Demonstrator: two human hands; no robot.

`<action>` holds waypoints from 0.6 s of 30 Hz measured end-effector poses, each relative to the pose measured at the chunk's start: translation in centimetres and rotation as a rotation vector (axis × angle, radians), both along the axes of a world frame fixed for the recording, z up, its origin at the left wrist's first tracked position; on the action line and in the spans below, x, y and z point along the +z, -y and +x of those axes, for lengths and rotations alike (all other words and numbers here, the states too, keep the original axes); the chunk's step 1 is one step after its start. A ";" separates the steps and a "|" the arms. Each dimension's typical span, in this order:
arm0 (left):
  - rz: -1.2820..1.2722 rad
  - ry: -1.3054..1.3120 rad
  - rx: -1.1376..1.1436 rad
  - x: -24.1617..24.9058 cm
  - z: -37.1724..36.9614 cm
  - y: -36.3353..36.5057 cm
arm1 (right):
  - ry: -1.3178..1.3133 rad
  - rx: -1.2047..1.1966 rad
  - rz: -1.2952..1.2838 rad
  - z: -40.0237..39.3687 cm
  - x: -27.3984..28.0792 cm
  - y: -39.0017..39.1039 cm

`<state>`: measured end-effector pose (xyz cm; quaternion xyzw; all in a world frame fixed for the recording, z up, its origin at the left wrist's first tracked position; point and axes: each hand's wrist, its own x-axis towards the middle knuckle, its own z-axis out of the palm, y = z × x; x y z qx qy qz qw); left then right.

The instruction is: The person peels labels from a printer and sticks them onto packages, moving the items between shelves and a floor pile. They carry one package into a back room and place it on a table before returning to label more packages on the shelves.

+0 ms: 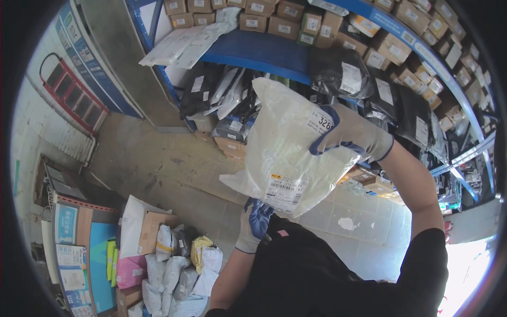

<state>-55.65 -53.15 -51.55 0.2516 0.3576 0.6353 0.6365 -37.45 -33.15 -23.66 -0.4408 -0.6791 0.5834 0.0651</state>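
Observation:
A large white plastic parcel bag [280,140] with a printed shipping label is raised in front of me. My right hand [351,134], in a grey glove with a blue palm, grips its right side beside a sticker reading "326". Just under the bag's lower edge is my left hand [254,224], gloved the same way, with its fingers curled. Whether those fingers pinch the bag's edge or something else is hidden from me. Behind the parcel, blue shelving [253,53] holds black parcel bags [346,76].
Small cardboard boxes [282,26] line the upper shelf, beside flat white parcels [185,45]. At lower left, several grey and white parcels [171,269] lie piled near a blue panel [103,264]. A red hand truck [74,95] leans against the left wall.

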 end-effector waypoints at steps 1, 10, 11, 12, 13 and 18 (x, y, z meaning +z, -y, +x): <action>0.090 -0.278 -0.044 -1.5 0.2 0.4 | 0.029 -0.007 0.027 0.4 0.3 0.6; -0.111 0.393 0.082 2.4 3.3 1.4 | -0.098 -0.056 -0.012 3.8 2.4 4.4; -0.119 0.417 0.084 3.0 3.5 1.5 | -0.097 -0.060 -0.009 4.0 2.5 4.6; -0.113 0.284 0.044 3.7 3.5 1.7 | -0.068 -0.070 0.015 4.2 2.7 4.9; -0.107 0.151 0.006 4.5 3.6 1.9 | -0.037 -0.079 0.038 4.4 3.0 5.1; -0.157 0.364 0.012 3.8 4.2 2.0 | -0.065 -0.082 0.050 5.4 3.2 6.0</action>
